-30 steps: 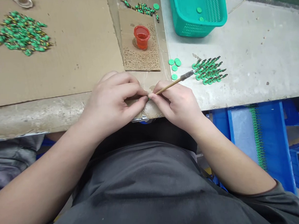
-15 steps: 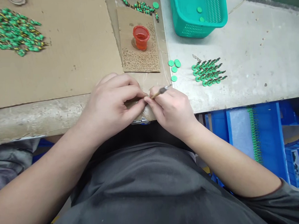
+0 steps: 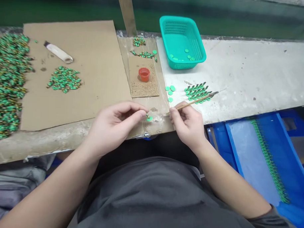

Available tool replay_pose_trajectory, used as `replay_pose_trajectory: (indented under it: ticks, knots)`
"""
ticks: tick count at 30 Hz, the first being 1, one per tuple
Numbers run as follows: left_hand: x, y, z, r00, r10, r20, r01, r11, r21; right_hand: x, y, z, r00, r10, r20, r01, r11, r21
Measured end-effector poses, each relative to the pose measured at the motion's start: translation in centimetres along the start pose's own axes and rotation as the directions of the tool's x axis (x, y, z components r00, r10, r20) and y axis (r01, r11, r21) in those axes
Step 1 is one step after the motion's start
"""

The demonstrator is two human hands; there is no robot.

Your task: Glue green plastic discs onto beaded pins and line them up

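My left hand pinches a small dark and green piece at the table's front edge, with a round green disc just under it. A thin brush lies across my right hand, its wooden handle between thumb and fingers and its dark tip pointing right. Beyond my hands a red cup of liquid stands on a speckled cardboard piece. Loose green discs lie behind my right hand, and rows of discs with dark twisted pieces on them are farther right.
A teal basket holding several discs stands at the back. On the left, a cardboard sheet bears a small pile of green pieces and a white tube, beside a large heap. Blue trays are at lower right.
The hands have moved apart; the left now shows a piece and disc at its fingertips. The brush has swung toward the right. The view has tilted up, showing more of the table's back.
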State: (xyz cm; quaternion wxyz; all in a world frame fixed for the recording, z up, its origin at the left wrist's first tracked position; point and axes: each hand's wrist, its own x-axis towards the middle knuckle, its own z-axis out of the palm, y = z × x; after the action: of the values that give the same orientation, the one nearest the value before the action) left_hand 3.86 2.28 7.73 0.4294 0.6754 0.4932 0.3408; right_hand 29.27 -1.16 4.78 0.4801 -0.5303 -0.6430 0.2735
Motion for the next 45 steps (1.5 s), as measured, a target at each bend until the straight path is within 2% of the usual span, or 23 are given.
replay_pose_trajectory:
  ticks: [2, 6, 12, 24, 29, 38, 45]
  knots:
    - [0.0, 1.1, -0.5, 0.999, -0.047, 0.024, 0.048, 0.998, -0.052, -0.3, 0.3, -0.3, 0.999, 0.015, 0.029, -0.015, 1.0, 0.004]
    - [0.1, 3.0, -1.3, 0.993, -0.099, 0.069, 0.107, 0.986, -0.124, -0.6, 0.7, -0.3, 0.999, -0.028, 0.033, 0.029, 0.999, -0.032]
    - [0.2, 4.5, -1.7, 0.993, -0.083, 0.083, 0.095, 0.984, -0.152, -0.7, 0.7, -0.1, 0.996, -0.091, 0.011, 0.092, 0.994, -0.064]
    - [0.2, 5.3, -2.2, 0.996, -0.047, 0.081, 0.058, 0.989, -0.138, -0.7, 0.6, 0.1, 0.99, -0.141, 0.011, 0.141, 0.983, -0.114]
    - [-0.1, 5.5, -2.3, 0.994, -0.077, 0.083, 0.089, 0.986, -0.144, -0.9, 0.7, 0.1, 0.989, -0.146, 0.012, 0.146, 0.982, -0.123]
    - [-0.4, 6.2, -2.5, 0.988, -0.092, 0.123, 0.122, 0.956, -0.265, -0.9, 0.8, 0.3, 0.985, -0.175, 0.01, 0.175, 0.976, -0.132]
    - [-0.6, 5.9, -2.5, 0.985, -0.088, 0.149, 0.132, 0.941, -0.313, -1.0, 1.0, 0.4, 0.982, -0.189, -0.002, 0.186, 0.971, -0.148]
